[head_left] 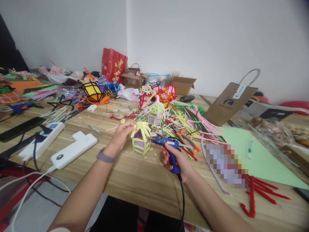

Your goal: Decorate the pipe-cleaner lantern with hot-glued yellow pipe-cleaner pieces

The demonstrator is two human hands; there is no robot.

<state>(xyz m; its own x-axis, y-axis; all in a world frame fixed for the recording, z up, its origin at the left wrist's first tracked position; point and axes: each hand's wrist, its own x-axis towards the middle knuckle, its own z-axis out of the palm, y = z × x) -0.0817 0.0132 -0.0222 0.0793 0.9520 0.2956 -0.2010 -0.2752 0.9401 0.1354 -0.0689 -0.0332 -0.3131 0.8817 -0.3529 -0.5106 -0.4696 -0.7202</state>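
A small purple lantern (141, 145) with yellow-green pipe-cleaner edges and a fringed top stands on the wooden table. My left hand (124, 133) pinches at the upper left of its yellow-green top. In my right hand (177, 159) is a blue glue gun (172, 145), with its nozzle pointing left at the lantern's right side, close to the roof edge. Whether the nozzle touches the lantern I cannot tell. Behind stands a second, similar lantern (155, 114) in purple and green.
Pipe cleaners (193, 116) and pliers with orange handles (185, 138) lie to the right. A white power bank (74, 149) and a power strip (42, 140) sit at left. A paper bag (227, 103) leans at the back right. The glue gun's black cord (182, 196) hangs over the front edge.
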